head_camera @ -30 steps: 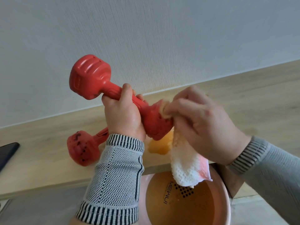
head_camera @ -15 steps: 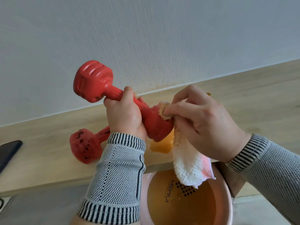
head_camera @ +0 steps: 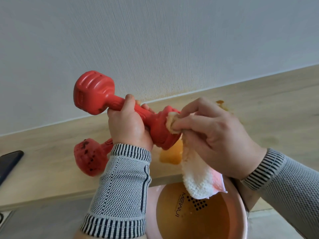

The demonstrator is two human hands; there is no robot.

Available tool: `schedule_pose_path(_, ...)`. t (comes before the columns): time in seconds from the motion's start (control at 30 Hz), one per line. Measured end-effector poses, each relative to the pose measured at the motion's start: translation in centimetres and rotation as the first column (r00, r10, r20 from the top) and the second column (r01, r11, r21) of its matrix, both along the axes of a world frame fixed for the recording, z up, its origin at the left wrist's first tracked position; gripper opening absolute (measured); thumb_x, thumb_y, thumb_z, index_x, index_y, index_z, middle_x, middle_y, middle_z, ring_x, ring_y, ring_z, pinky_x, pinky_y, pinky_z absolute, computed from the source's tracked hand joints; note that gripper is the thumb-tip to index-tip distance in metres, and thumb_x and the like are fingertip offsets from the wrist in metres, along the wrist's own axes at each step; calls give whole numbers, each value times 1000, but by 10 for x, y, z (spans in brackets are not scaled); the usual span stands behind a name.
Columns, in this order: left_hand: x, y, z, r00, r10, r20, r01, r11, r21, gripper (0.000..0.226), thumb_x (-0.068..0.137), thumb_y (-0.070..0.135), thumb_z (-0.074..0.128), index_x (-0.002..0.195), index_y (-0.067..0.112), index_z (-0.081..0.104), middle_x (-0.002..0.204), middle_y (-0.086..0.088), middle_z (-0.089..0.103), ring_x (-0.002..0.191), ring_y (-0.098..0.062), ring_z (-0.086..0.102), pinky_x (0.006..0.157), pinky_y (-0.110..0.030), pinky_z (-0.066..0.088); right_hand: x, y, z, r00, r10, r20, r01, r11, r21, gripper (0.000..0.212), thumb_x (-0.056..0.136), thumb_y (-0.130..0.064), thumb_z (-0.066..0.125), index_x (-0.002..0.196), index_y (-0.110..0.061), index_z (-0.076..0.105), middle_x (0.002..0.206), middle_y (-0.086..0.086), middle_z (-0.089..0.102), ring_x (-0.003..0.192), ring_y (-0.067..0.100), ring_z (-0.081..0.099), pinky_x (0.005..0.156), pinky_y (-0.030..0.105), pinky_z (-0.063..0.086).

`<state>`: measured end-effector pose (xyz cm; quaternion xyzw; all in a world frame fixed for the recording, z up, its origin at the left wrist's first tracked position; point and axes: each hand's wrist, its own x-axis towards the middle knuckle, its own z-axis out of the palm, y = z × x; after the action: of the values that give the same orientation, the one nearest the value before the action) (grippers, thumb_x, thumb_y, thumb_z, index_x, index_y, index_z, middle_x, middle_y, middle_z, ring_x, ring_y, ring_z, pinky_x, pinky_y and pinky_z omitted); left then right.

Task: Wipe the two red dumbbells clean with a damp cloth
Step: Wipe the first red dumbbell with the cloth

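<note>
Above the pale wooden shelf (head_camera: 51, 152), the left hand (head_camera: 127, 125) has tilted its gripped glossy red plastic dumbbell (head_camera: 110, 107) flatter, right hand (head_camera: 214, 135) pinching the fluffy white cloth (head_camera: 196, 176) against its end, wiping ongoing.

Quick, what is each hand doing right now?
Left hand: closed around the handle of the raised red dumbbell.
Right hand: pinching the cloth against that dumbbell's lower end.

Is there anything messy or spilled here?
Yes. An orange puddle sits on the wooden counter, with orange splashes near the wall. The dumbbell on the counter has dark spots, and the basin's water looks orange.
</note>
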<state>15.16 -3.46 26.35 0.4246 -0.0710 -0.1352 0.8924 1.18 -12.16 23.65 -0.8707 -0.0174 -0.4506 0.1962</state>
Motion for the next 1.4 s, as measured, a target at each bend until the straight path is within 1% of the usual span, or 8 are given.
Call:
schedule_pose_path(0.17,-3,0,2,998,-49,-39,48,999,-18,8,97,12,57,101,9,50,66,-1,52,49,-14,52,58,-32,50,1,-15,5,996,-52,68,44,993,110,25,89,-15,51,96,-9,74,96,6,62,78,17,63,67,32,51)
schedule_pose_path(0.33,1,0,-1,992,-109,-68,106,993,-53,15,96,16,58,105,10,47,68,-1,51,52,-15,52,60,-33,50,-1,1,1,999,4,49,-4,1000,-17,20,89,-10,55,91,-12,75,97,7,62,72,17,61,65,31,51)
schedule_pose_path(0.57,-2,6,4,976,-200,-89,183,968,-171,17,94,19,60,104,16,47,68,2,52,53,-14,54,61,-30,49,-8,-33,9,967,-254,-23,244,895,374,12,85,-19,72,96,-25,72,86,-17,68,81,-7,61,70,2,42)
schedule_pose_path(0.77,-13,1,7,986,-154,-58,147,983,-111,9,96,15,56,99,14,48,66,2,51,51,-13,52,56,-29,48,-6,-20,21,996,-31,-79,71,818,571,18,88,-9,64,95,-22,75,89,-17,72,84,-5,65,75,7,46)
schedule_pose_path(1.03,-17,-2,21,979,-36,-202,37,999,4,13,93,3,52,82,8,57,72,-3,59,63,-17,63,66,-36,53,-3,-16,14,1000,2,-7,2,854,520,21,87,-8,64,98,-23,74,95,1,73,83,19,67,76,26,54)
schedule_pose_path(1.2,-16,-6,17,989,2,-149,13,995,99,7,95,5,57,97,12,57,97,-7,61,76,-18,72,55,-33,57,-3,-6,9,998,-58,21,52,973,225,21,85,-8,64,99,-17,76,95,-1,67,69,-3,57,63,5,41)
schedule_pose_path(1.33,-11,-6,13,986,27,-165,-14,997,81,33,92,5,61,123,12,53,117,-11,61,74,-18,72,72,-55,59,-2,7,2,1000,-19,11,20,999,-43,23,82,-1,65,96,-14,78,95,4,64,78,6,61,72,11,47)
schedule_pose_path(1.4,-10,-6,12,988,37,-151,-23,996,88,41,91,6,63,130,9,51,112,-9,61,64,-14,70,68,-40,58,-4,-3,7,997,-68,48,68,998,-6,23,82,-2,65,96,-15,78,93,4,64,78,8,61,72,10,46)
